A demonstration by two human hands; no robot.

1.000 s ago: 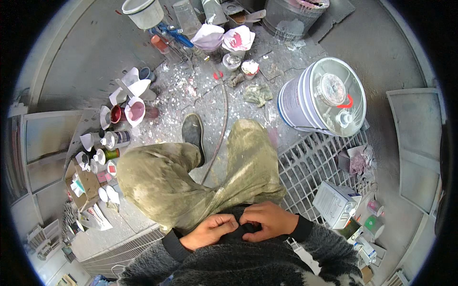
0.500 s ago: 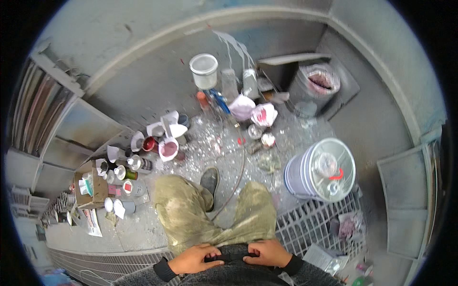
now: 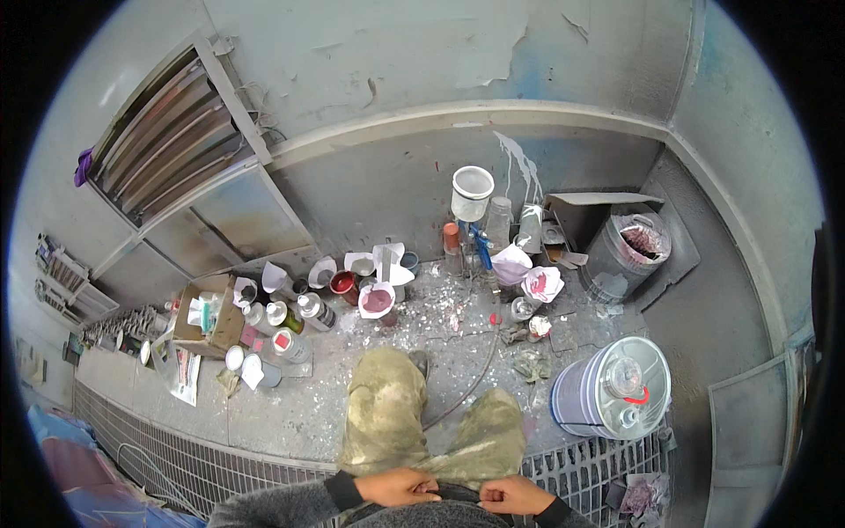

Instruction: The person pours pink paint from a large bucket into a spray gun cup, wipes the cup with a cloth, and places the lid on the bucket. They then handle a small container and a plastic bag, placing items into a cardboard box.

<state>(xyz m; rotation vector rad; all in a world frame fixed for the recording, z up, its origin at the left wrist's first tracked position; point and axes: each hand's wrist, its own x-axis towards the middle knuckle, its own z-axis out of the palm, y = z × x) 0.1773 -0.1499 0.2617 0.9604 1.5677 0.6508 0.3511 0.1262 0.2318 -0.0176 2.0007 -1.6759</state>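
At the front of my waist, my left hand (image 3: 396, 487) is closed with its fingers curled on a dark waistband (image 3: 459, 493). My right hand (image 3: 517, 495) pinches the same band a short way to the right. The fingertips are partly hidden in the dark cloth. Below the hands are my stained olive trousers (image 3: 387, 409), with one dark shoe showing past the left knee. Both forearms are in grey sleeves with black cuffs.
A large lidded bucket (image 3: 612, 387) stands at right beside the floor grating (image 3: 581, 466). Paint cups with paper filters (image 3: 377, 301), bottles (image 3: 315, 311) and a cardboard box (image 3: 211, 330) stand at left. A white tub (image 3: 472, 189), spray gun (image 3: 480, 246) and hose (image 3: 480, 378) lie ahead.
My view has swung up and left, so the far wall and left rack show more. Both hands stay at the waistband, now slightly farther apart.
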